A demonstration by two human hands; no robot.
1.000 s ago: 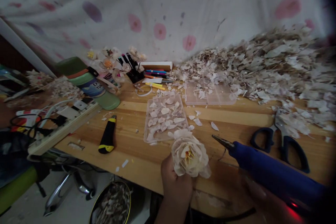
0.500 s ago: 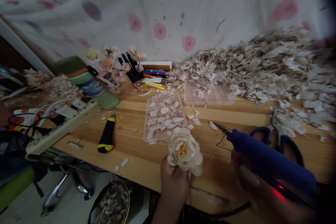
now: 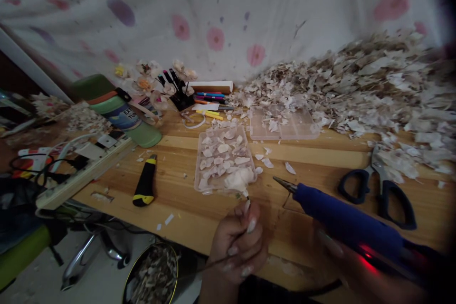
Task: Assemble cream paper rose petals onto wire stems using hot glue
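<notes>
My left hand [image 3: 239, 242] is closed on the thin stem of a cream artificial flower [image 3: 238, 179]. The flower is tipped away from me, showing its underside, above the near edge of a clear plastic tray [image 3: 198, 164] that has loose pale petals in it. In my right hand [image 3: 351, 259] is a blue hot glue gun [image 3: 342, 213], with a red light glowing near its rear. Its metal nozzle points left, to the right of the flower and apart from it. Part of my right hand lies in shadow behind the gun.
Scissors [image 3: 379, 185] lie right of the glue gun, before a large heap of dry petals [image 3: 363, 90]. A second clear tray [image 3: 302, 128] sits farther back. To the left are a utility knife [image 3: 145, 183], a green bottle [image 3: 124, 118] and a power strip [image 3: 92, 168]. A bin [image 3: 153, 270] stands below.
The flower has turned from facing me to tipping away, its underside now showing. My left fingers have rolled over on the stem. The glue gun's nozzle has moved left and slightly down.
</notes>
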